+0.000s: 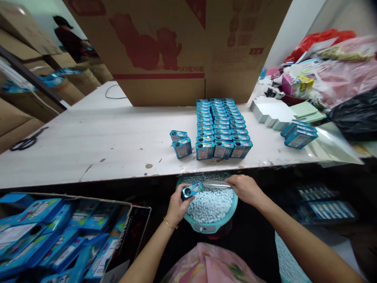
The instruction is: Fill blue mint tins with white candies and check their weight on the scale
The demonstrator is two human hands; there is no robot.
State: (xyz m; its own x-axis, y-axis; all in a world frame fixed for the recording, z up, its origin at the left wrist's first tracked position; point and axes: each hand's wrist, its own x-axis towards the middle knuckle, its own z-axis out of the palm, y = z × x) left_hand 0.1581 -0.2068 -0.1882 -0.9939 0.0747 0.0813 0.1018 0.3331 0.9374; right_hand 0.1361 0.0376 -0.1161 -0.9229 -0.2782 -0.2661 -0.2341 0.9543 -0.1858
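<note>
My left hand grips a small blue box above a teal basin. A round dark opening shows on the box's top. In the basin lies a heap of pale blue pellets, like small candies. My right hand is closed around the end of a shiny scoop, long and narrow, whose other end meets the box. Whether pellets are in the scoop is hard to tell. On the table just beyond stand tight rows of similar blue boxes, with two separate boxes to their left.
A large brown carton stands at the back of the white table. More blue boxes and a white card stack are to the right. An open carton of blue packs sits lower left; scissors lie far left. Another person is behind.
</note>
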